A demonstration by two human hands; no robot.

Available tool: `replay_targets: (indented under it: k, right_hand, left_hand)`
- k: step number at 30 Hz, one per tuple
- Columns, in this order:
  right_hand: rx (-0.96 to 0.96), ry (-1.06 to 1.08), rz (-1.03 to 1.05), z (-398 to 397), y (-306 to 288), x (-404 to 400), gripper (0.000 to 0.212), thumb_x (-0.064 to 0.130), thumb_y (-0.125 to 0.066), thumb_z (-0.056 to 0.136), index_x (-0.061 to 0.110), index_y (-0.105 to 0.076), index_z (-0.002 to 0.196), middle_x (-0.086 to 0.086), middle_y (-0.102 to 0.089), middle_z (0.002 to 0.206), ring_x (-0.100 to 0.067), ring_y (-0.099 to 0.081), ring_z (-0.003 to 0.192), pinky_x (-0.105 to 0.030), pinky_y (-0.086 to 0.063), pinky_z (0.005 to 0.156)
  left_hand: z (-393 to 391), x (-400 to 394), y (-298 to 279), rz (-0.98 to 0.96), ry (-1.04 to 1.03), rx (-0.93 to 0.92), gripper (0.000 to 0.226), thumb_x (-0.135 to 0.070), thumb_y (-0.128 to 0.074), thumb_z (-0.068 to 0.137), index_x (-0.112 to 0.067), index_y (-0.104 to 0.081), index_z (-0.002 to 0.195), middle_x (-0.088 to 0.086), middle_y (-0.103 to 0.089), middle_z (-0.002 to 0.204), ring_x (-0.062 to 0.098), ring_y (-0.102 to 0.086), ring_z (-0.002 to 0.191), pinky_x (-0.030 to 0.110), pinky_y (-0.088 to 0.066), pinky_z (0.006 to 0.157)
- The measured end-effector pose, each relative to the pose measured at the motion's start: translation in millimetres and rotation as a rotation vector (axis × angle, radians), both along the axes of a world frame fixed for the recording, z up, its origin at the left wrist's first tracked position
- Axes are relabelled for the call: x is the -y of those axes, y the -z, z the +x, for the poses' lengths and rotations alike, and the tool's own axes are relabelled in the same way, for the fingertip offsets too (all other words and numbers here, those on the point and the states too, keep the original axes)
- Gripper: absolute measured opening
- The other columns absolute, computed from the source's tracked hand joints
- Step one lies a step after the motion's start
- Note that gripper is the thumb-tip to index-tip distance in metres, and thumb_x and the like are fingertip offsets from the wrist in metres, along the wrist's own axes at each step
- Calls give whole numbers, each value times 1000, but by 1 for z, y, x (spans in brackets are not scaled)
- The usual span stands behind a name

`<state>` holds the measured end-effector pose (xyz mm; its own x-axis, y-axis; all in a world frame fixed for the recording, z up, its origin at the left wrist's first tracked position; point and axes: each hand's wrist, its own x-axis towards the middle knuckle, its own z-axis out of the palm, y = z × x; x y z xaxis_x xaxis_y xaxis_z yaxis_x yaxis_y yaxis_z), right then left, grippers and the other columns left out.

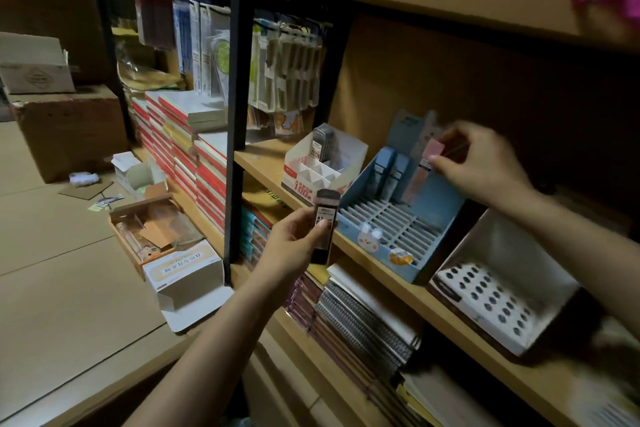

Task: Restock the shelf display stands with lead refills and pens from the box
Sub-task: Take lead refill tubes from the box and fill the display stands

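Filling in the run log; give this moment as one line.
left hand: holds black refill case | right hand: pinches pink case at blue stand

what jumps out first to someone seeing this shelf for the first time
Two bare hands at the middle shelf: the right hand pinches a pink lead case at the back row of the blue slotted stand, and the left hand holds a black lead case before it.

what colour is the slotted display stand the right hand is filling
Light blue stand, with a white rabbit picture on its front; the right hand is over it, head view.
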<state>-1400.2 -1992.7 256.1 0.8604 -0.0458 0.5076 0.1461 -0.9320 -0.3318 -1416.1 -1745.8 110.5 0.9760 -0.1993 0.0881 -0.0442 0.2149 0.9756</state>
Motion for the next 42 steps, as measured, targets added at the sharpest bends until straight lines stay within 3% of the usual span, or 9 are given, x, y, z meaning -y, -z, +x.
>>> replay_targets:
  k: [2,6,10,20,25,28,32,36,42]
  right_hand:
    - [0,8,-18,5,14,4,24,15,-73,85,19,-62,106,14,-57,83,-2,-53,73,-7,-33,59]
    - [-5,8,-29,15,31,4,20,10,-70,87,13,-62,105,-7,-68,100,-23,-66,93,-23,-43,71]
    - [-15,-13,-33,21,38,3,22,8,-69,88,13,-61,108,-9,-68,104,-25,-67,97,-23,-45,73]
    - [-31,62,-27,33,49,-1,11,11,-68,89,8,-64,98,-12,-68,98,-27,-67,92,-29,-52,71]
    - [20,113,-259,27,50,-3,16,18,-60,95,9,-70,102,-11,-67,98,-24,-66,84,-26,-49,63]
    - [8,159,-336,23,49,-6,19,21,-56,97,10,-69,105,-9,-59,106,-24,-64,89,-28,-49,69]
    - [42,11,-126,16,47,-14,31,20,-65,91,12,-63,121,-6,-61,110,-23,-63,97,-24,-48,78]
    - [-182,-296,280,12,41,-41,30,31,-72,86,25,-67,115,11,-68,91,-1,-65,77,-8,-50,64]
    - [-170,-354,342,30,22,-58,17,21,-75,83,21,-70,99,7,-70,88,-3,-67,76,-13,-50,64]
  left_hand:
    - [-1,17,-6,-8,19,-4,19,-23,-56,95,-31,-66,109,-5,-69,109,12,-67,98,25,-56,72]
    - [6,43,-19,76,-7,4,16,-21,-53,97,-26,-65,107,-1,-67,112,17,-66,99,25,-56,70]
    - [13,51,-22,130,-8,-45,15,-22,-50,99,-29,-62,105,3,-64,114,21,-65,98,38,-59,79]
    - [23,51,-14,218,-76,-59,17,-22,-54,98,-23,-64,112,1,-69,107,17,-67,98,33,-56,83]
    - [23,50,-17,241,-63,-87,19,-22,-54,97,-24,-65,113,-1,-67,108,17,-64,101,39,-55,90]
    - [20,49,-20,225,-59,-93,19,-20,-54,98,-21,-65,114,0,-67,109,17,-64,100,37,-55,89]
    - [15,44,-23,96,-79,-107,20,-18,-55,97,-16,-64,115,5,-70,111,21,-67,102,39,-56,87]
    - [14,37,-33,-70,-25,-71,22,-11,-55,95,-3,-55,115,10,-73,103,21,-70,95,36,-57,76]
    - [23,25,-51,84,-118,83,20,-17,-60,93,-9,-58,111,7,-67,106,22,-67,99,27,-57,75]
